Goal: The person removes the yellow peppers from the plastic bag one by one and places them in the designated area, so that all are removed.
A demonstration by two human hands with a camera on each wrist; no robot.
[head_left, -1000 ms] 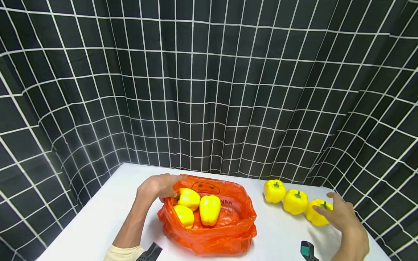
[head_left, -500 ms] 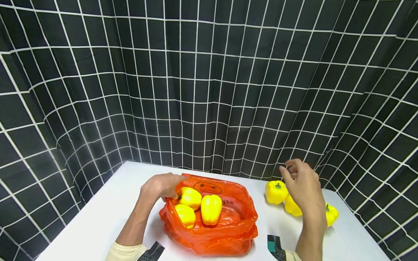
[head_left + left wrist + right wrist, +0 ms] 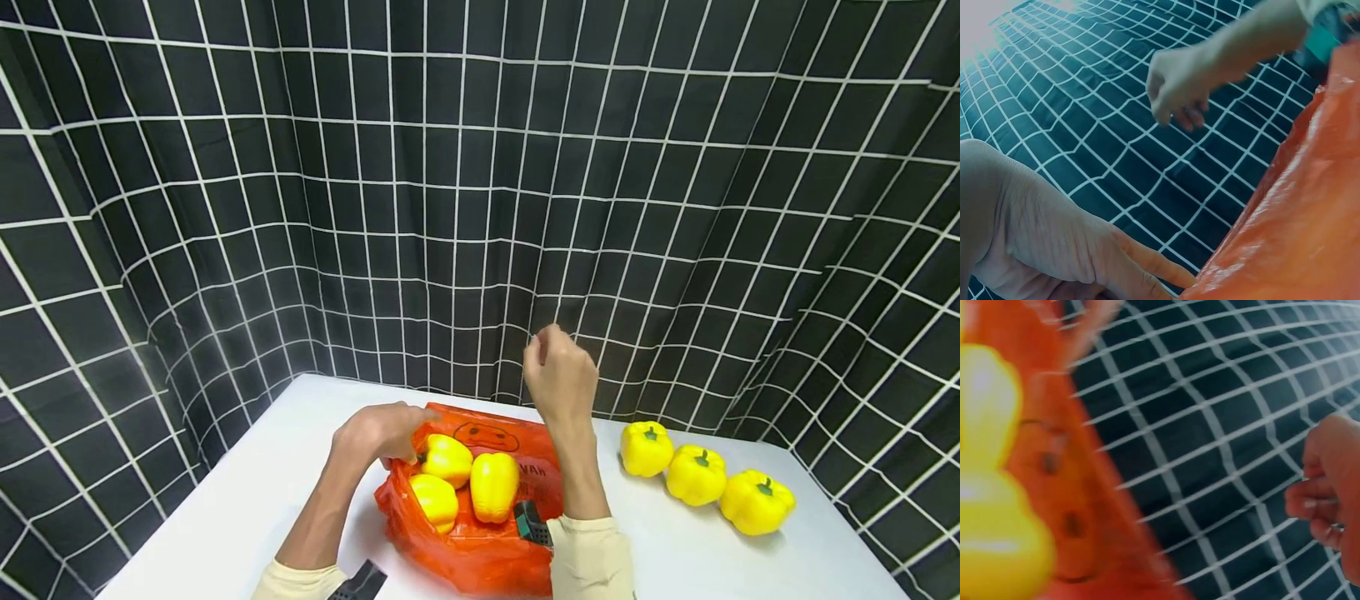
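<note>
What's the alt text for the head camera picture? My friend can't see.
A person's left hand holds the rim of a red plastic bag with three yellow peppers inside, on a white table. The right hand is raised before a black gridded backdrop, and three more peppers sit in a row on the right.

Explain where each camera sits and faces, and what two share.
Head: head-worn, looking forward and down at red bag, yellow peppers and white table; left hand and right hand show.
Left wrist: worn there, facing the bag's side and gridded backdrop; both hands show.
Right wrist: worn there, facing bag, peppers and backdrop; right hand shows at right edge.
Shared: head and right wrist show the peppers in the bag.
</note>
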